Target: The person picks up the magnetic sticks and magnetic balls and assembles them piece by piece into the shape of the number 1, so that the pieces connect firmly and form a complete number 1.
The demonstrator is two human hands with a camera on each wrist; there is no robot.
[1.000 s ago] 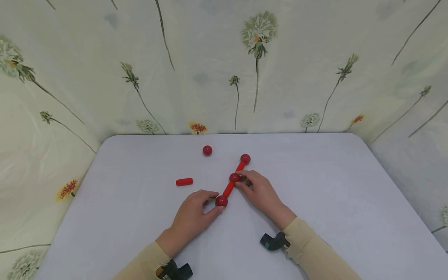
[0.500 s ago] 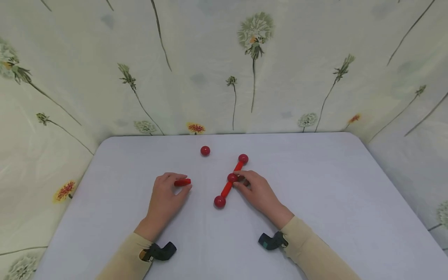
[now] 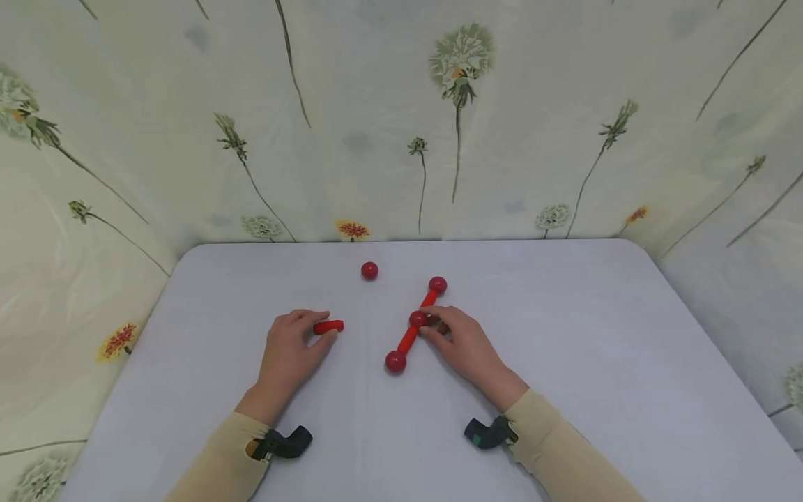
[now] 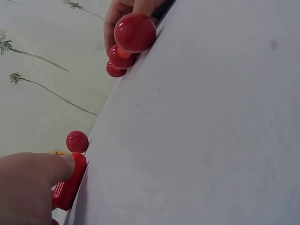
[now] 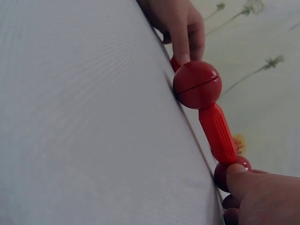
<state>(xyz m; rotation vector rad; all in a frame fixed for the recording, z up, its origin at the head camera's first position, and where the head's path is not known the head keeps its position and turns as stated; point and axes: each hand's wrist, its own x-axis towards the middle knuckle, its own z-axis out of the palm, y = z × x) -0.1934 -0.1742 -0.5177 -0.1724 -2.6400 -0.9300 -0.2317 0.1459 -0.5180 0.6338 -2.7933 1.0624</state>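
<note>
Several red balls and rods are joined in a straight line on the white table: a near ball, a rod, a middle ball, a second rod and a far ball. My right hand pinches the middle ball between thumb and fingers. To the left, my left hand has thumb and forefinger at either side of a loose red rod, pinching it low at the tabletop. The left wrist view shows the thumb pressed on this ribbed rod.
A single red ball lies behind the loose rod, toward the table's back edge. The white table meets a flower-printed cloth at the back. Dark wrist devices sit at both beige sleeves.
My left hand has left the near ball, moved left and back, and taken hold of the loose rod. My right hand still holds the middle ball.
</note>
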